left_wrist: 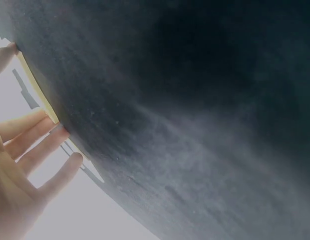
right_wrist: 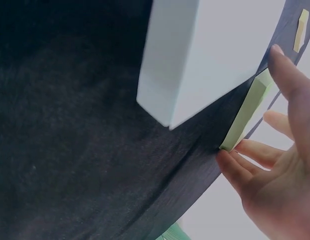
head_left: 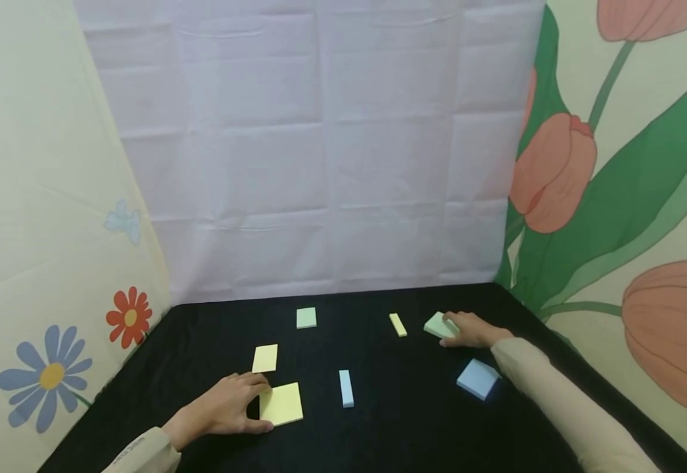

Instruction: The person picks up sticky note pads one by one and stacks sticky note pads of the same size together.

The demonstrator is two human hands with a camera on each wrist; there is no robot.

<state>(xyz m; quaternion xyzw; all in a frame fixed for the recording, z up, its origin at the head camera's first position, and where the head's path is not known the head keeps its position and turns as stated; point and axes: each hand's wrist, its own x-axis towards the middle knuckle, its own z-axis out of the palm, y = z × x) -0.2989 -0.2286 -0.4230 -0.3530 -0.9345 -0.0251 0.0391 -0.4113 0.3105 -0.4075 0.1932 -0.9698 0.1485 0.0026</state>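
Note:
My left hand (head_left: 229, 403) is at the left side of a square yellow sticky note pad (head_left: 284, 405), thumb at the near edge and fingers at the far one. The left wrist view shows the thin yellow edge spanned between that thumb and fingers. Farther off on the right, my right hand (head_left: 472, 330) grips a green sticky note pad (head_left: 438, 325) across its width. Its green side (right_wrist: 247, 112) lies between thumb and fingertips in the right wrist view. A thick blue sticky note pad (head_left: 476, 379) sits nearer, beside the right forearm.
On the black-covered table (head_left: 402, 433) lie a smaller yellow pad (head_left: 265, 358), a small green pad (head_left: 306, 318), a narrow yellow strip pad (head_left: 398, 324) and a narrow light blue one (head_left: 346, 389). A white cloth (head_left: 319, 164) hangs behind, with flower-printed cloths at both sides.

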